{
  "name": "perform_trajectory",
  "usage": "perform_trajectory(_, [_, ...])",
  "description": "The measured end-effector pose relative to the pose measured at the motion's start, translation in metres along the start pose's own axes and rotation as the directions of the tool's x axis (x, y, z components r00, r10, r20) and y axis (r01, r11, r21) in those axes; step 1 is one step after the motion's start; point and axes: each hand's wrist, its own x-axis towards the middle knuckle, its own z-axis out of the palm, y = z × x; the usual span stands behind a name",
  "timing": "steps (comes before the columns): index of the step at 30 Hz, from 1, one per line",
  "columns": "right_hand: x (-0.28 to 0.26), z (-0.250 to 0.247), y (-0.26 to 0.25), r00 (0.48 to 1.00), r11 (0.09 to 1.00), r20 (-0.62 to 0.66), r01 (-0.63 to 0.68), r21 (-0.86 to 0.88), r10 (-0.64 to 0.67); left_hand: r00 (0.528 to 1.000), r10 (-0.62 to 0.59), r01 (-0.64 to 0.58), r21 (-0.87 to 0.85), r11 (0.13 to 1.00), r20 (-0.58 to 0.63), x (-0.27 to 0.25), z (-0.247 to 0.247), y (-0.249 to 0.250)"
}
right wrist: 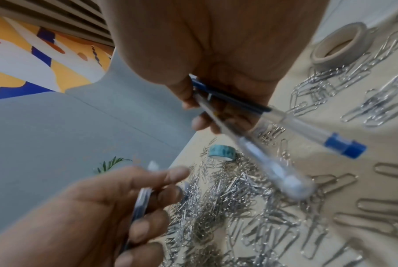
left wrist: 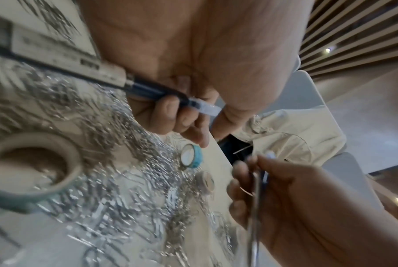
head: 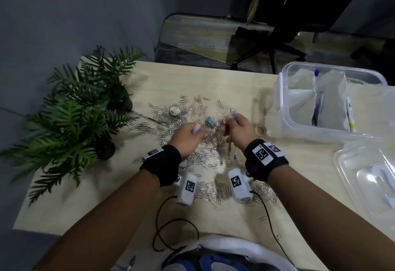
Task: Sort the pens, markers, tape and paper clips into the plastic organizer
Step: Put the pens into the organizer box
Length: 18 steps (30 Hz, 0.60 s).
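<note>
A: Well, the plastic organizer (head: pixel 286 108) is sitting at the right edge of the surface (head: pixel 149 74); it is looking light and rigid, best taken by its rim.

B: And the pens?

A: The right hand (head: pixel 237 128) is curling round two clear pens (right wrist: pixel 282 119), gripping them mid-barrel. The left hand (head: pixel 188 137) is pinching another pen (left wrist: pixel 161 93) near its tip. They are seeming stiff, light and smooth, so a grip at the middle is probably holding best.

B: The tape?

A: A blue roll (right wrist: pixel 221 153) and a beige roll (right wrist: pixel 339 47) are lying among the clips; light, easily pinched through the core.

B: Smallest?

A: Paper clips (right wrist: pixel 227 198) are spreading everywhere, thin and slippery, likely tangling; scooping is looking wiser than pinching.
</note>
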Motion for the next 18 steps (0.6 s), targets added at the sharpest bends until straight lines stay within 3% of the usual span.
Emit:
perform_trajectory(2, [-0.008, -0.005, -0.003, 0.999, 0.997, -0.003, -0.035, 0.066, 0.035, 0.997, -0.058, 0.058, -0.008, 0.998, -0.045, -0.004, -0.011, -0.009])
perform_trajectory(5, [-0.017, -0.014, 0.0, 1.0, 0.989, -0.023, 0.012, -0.146, -0.015, 0.989, -0.119, 0.118, -0.016, 0.993, -0.09, -0.006, -0.031, -0.021])
perform_trajectory(9, [-0.025, -0.027, 0.01, 0.999, 0.955, 0.045, 0.037, -0.295, -0.025, 0.969, -0.05, 0.117, 0.272, 0.955, -0.241, -0.003, -0.058, -0.041])
perform_trajectory(12, [-0.027, -0.031, 0.02, 0.998, 0.94, 0.068, 0.04, -0.339, -0.018, 0.931, 0.056, 0.154, 0.529, 0.834, -0.36, 0.006, -0.08, -0.048])
perform_trajectory(18, [-0.028, -0.025, 0.032, 0.996, 0.927, 0.081, 0.01, -0.374, 0.022, 0.965, 0.128, 0.108, 0.795, 0.597, -0.227, 0.028, -0.101, -0.054])
